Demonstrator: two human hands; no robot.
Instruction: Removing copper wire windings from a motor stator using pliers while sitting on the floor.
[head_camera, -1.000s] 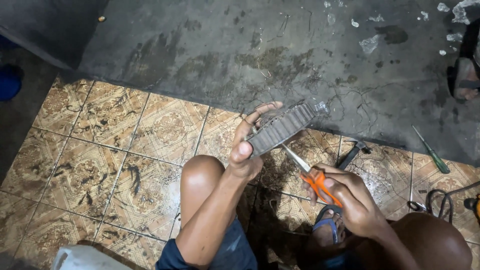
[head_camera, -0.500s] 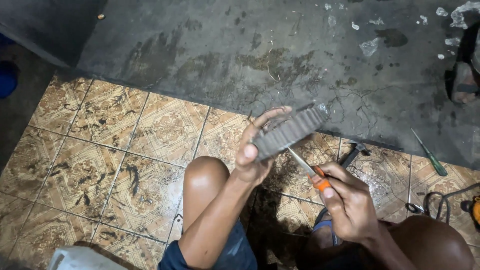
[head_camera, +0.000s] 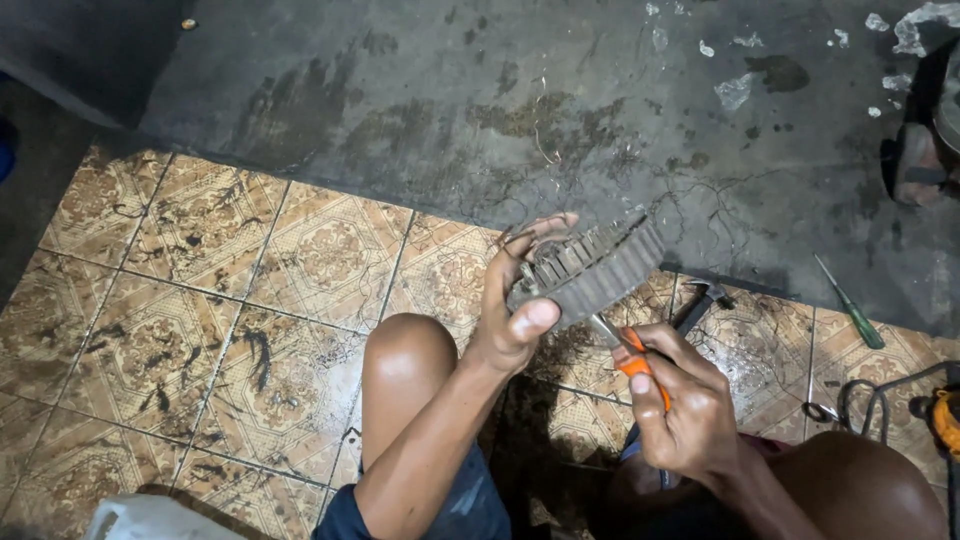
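My left hand (head_camera: 515, 310) holds up a round, dirty grey metal part with slotted teeth around its rim (head_camera: 595, 268), thumb on the near edge and fingers curled over the far edge. My right hand (head_camera: 685, 400) grips a tool with orange handles (head_camera: 640, 365); its metal tip reaches under the lower edge of the round part. Both hands are above my bare knees, over the patterned tile floor (head_camera: 200, 300).
A hammer (head_camera: 695, 305) lies on the tiles just behind the hands. A green-handled screwdriver (head_camera: 850, 315) lies to the right. Cables and a yellow object (head_camera: 940, 415) sit at the right edge. Dark stained concrete (head_camera: 480, 110) lies beyond the tiles. A white container (head_camera: 150, 520) sits bottom left.
The left hand has tilted the round part and raised it slightly. The right hand has brought the orange-handled tool closer, its tip now under the part's edge.
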